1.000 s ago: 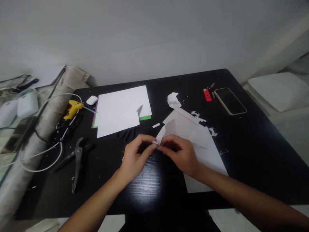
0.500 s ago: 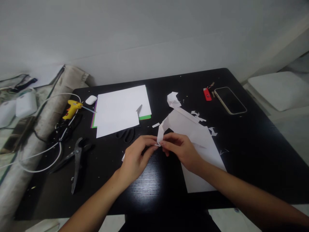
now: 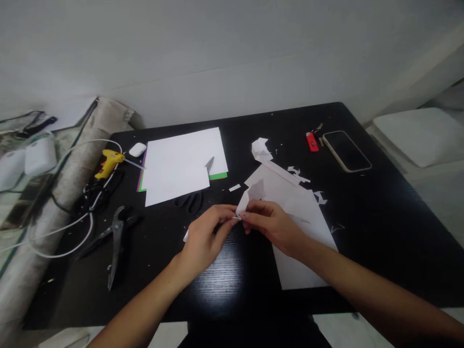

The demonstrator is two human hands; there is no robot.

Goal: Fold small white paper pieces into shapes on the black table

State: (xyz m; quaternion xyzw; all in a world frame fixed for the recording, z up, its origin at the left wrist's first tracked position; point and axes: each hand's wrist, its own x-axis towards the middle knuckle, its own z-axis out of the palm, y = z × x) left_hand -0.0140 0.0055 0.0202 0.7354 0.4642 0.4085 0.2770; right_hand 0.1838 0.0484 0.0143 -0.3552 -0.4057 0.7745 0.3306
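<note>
Both my hands meet over the middle of a black table [image 3: 380, 217]. My left hand [image 3: 205, 237] and my right hand [image 3: 275, 224] pinch a small folded piece of white paper [image 3: 250, 195] between their fingertips, and the piece sticks up above them. Under my right hand lies a larger cut white sheet [image 3: 300, 217]. Black scissors [image 3: 190, 200] rest just beyond my left hand, partly under a stack of white and coloured paper [image 3: 181, 164].
Pliers [image 3: 116, 237], a yellow glue gun [image 3: 107, 163] with a white cable, and a white earbud case [image 3: 137, 149] lie at the left. A red lighter [image 3: 311, 141] and a phone [image 3: 346, 151] sit at the far right. Paper scraps [image 3: 261, 149] are scattered around.
The small paper piece turned between my fingertips, first narrowing, then showing a wider face again. Both hands stayed in nearly the same spot.
</note>
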